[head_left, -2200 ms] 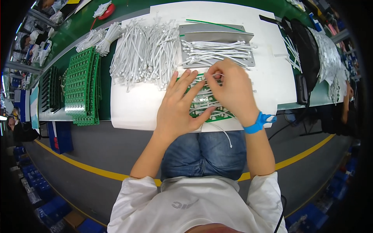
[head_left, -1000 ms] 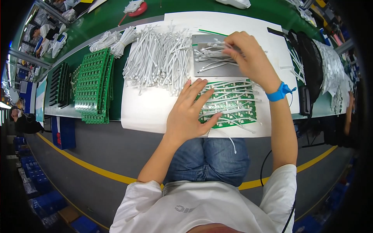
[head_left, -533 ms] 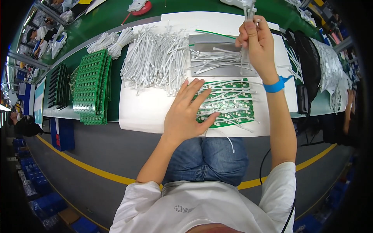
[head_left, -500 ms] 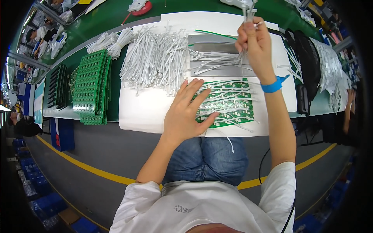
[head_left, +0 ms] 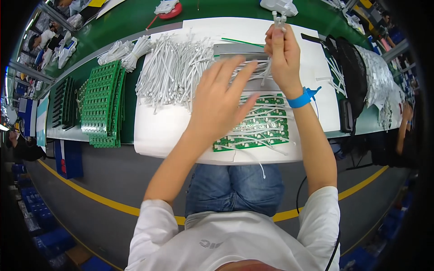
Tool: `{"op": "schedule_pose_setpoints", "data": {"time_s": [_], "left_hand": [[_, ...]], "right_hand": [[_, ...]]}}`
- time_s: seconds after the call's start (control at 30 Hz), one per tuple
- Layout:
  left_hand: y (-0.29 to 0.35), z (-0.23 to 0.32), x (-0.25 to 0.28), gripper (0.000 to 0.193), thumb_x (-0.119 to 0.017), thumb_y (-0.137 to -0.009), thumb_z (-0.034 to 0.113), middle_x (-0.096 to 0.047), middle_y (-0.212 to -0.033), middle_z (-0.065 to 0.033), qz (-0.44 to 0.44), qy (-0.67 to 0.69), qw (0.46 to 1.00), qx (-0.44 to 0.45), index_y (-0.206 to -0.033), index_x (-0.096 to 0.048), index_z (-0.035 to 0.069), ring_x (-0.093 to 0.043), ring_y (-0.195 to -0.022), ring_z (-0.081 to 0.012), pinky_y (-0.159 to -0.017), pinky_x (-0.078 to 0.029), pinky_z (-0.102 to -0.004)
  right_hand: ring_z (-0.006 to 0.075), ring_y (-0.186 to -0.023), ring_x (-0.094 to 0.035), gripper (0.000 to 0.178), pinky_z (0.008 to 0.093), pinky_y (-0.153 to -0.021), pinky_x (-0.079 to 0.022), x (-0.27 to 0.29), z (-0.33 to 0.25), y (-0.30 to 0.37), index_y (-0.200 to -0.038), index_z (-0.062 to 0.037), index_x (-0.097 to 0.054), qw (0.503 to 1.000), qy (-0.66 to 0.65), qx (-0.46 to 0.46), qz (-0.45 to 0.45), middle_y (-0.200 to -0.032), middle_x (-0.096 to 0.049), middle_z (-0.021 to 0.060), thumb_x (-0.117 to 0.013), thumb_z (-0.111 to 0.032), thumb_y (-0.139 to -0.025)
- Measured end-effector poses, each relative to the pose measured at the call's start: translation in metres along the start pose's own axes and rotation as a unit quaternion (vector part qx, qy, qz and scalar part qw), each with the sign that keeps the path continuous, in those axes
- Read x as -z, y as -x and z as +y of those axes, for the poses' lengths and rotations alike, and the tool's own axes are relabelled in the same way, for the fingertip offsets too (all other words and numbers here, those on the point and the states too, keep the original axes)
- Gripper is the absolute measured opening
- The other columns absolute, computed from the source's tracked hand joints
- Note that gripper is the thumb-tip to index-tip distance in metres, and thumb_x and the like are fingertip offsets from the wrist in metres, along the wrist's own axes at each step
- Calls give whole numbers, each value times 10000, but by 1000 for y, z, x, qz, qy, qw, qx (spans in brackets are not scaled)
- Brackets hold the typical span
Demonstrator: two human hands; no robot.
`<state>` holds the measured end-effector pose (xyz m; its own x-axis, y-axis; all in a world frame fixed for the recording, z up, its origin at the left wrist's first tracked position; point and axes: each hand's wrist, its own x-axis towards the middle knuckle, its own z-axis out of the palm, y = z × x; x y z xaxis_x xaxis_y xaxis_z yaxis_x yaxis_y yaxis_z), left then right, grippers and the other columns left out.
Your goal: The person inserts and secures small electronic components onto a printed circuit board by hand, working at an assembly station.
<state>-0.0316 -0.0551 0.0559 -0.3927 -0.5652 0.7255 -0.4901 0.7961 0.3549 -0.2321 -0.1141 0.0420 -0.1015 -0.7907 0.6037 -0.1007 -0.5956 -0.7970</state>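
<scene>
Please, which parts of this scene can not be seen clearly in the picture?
- Head view: the left hand, raised and motion-blurred, hides part of the green circuit board and the grey tray.
- The right hand pinches thin white wires; how many is too small to tell.
- The white object above it is cut by the top edge.
- Far bench ends bend and blur toward the rim.

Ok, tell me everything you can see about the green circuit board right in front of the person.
The green circuit board is a flat rectangular panel lying on the white table sheet near its front edge. Thin white wires cross its top in loose rows, and one strand hangs off the front edge. The left hand is spread over its left part, hiding that side; whether it touches the board cannot be told. The right hand is raised beyond it, pinching a few white wires.
</scene>
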Motion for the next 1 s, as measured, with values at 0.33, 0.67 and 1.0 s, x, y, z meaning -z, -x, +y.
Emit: {"op": "schedule_pose_setpoints", "data": {"time_s": [0.33, 0.67, 1.0], "left_hand": [[-8, -50, -73, 205, -803, -857, 106, -690, -1003, -59, -93, -80, 987, -106, -1053, -789, 46, -654, -966, -268, -847, -561, -411], [-8, -51, -75, 253, -846, -869, 167, -713, -1049, -78, -81, -26, 994, -67, -1096, -806, 62, -689, -974, -286, -839, -584, -410], [2, -22, -1, 369, -820, -916, 77, -740, -1085, -101, 38, 114, 991, 54, -1279, -763, 44, -712, -967, -223, -847, -571, -338]], "right_hand": [[49, -678, -373, 310, 224, -598, -340, 14, 5, 9, -1066, -57, -523, 990, -125, -56, 37, -808, -460, -26, -483, -342, -1184], [57, -619, -338, 295, 259, -550, -311, 95, -62, -3, -1061, -66, -634, 978, -98, 59, 172, -756, -434, -44, -517, -313, -1173], [2, -695, -432, 166, 222, -580, -333, 43, -102, 83, -1047, 0, -689, 952, 126, -269, -77, -782, -584, -73, -716, -163, -1053]]}}
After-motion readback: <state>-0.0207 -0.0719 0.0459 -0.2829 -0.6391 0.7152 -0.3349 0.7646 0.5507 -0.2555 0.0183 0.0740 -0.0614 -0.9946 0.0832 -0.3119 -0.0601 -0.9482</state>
